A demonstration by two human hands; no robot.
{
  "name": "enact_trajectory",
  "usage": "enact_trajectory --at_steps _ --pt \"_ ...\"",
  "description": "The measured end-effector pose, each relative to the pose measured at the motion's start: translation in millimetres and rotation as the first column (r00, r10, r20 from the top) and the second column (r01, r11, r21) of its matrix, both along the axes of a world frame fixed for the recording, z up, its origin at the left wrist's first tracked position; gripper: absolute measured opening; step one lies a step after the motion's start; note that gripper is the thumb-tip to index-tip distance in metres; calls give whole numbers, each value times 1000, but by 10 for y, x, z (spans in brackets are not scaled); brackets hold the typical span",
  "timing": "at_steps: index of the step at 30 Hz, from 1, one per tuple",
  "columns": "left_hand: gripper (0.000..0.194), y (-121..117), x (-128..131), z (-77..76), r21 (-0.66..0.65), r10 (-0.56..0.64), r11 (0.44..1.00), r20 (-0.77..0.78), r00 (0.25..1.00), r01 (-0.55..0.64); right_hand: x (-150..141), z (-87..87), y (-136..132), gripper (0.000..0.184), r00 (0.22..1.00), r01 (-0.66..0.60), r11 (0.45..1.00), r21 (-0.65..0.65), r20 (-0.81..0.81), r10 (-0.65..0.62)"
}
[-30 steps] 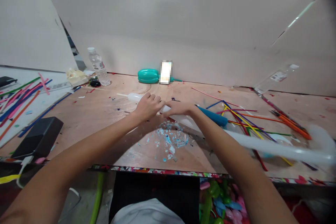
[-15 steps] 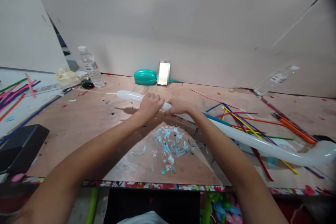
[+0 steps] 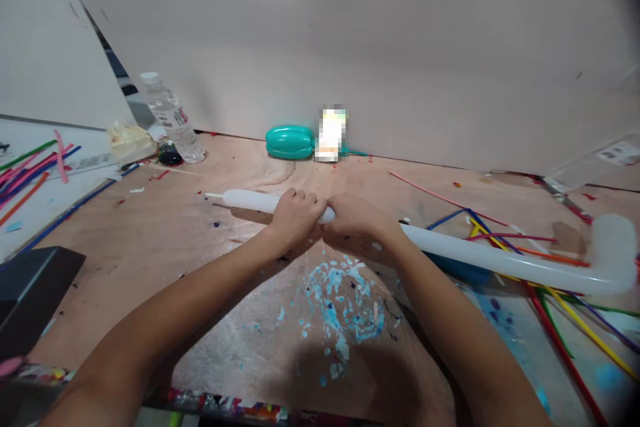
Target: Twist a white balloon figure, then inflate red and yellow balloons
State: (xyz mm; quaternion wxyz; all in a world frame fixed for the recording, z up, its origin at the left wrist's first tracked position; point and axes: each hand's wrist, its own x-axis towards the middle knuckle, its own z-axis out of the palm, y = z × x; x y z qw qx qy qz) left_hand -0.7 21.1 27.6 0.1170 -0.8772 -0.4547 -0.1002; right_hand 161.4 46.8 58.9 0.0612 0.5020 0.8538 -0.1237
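Note:
A long white modelling balloon stretches across the table, its right end bent upward and its thin uninflated tip pointing left. My left hand is wrapped round it a short way in from that tip. Close beside, almost touching, my right hand grips the same balloon, with its fingers partly hidden behind the hand. A short stretch of white shows between the two hands. Beyond them, a teal balloon lies against the back board near a blurred bright phone-like screen.
A water bottle stands at the back left; another clear bottle leans at the right. Several uninflated balloons lie under the white one. A black box sits at the left edge. Blue-white flecks mark the tabletop.
The view has shifted, tilting somewhat. The balloon's bent right end now points upward rather than out to the right, and its thin tip looks shorter. Both hands still hold it.

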Motion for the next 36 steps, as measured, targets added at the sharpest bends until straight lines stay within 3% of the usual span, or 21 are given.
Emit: enact_trajectory --at_steps 7,11,14,16,19,23,25,27,29,30,33,36 --pt "26 -87 32 161 -257 185 948 -39 982 -189 -57 -15 -86 24 998 -23 999 48 -53 25" --pt "33 -41 -129 279 -378 88 921 -27 996 -91 -109 20 -209 33 995 -45 981 190 -78 61" --pt "30 -7 -259 361 -510 -37 859 32 999 48 -122 76 -300 29 986 -105 978 182 -110 126" --pt "31 -7 -310 424 -502 -76 860 56 996 94 -90 141 -326 32 975 -126 983 134 -166 147" --pt "36 -21 -339 514 -335 -50 941 21 999 54 27 265 -307 40 971 -90 993 76 -214 104" --pt "44 -40 -361 546 -228 -98 970 -25 995 90 196 366 -272 37 978 -51 975 -216 -211 4" --pt "41 -49 -376 519 -255 -126 959 -2 992 121 223 361 -294 34 976 -60 982 -181 -217 19" --pt "42 -56 -388 486 -316 -129 937 81 988 148 202 331 -338 30 974 -73 997 -16 -215 68" --pt "45 -59 -393 469 -446 -125 869 222 967 215 150 298 -383 25 976 -84 985 152 -186 112" --pt "45 -60 -393 470 -528 -111 807 301 947 263 120 285 -400 24 979 -89 969 231 -161 128" --pt "40 -70 -390 505 -713 20 556 525 851 427 36 266 -423 26 981 -121 874 471 -78 178" --pt "37 -90 -394 560 -743 253 320 664 703 587 -18 274 -433 30 976 -136 751 646 -45 215"
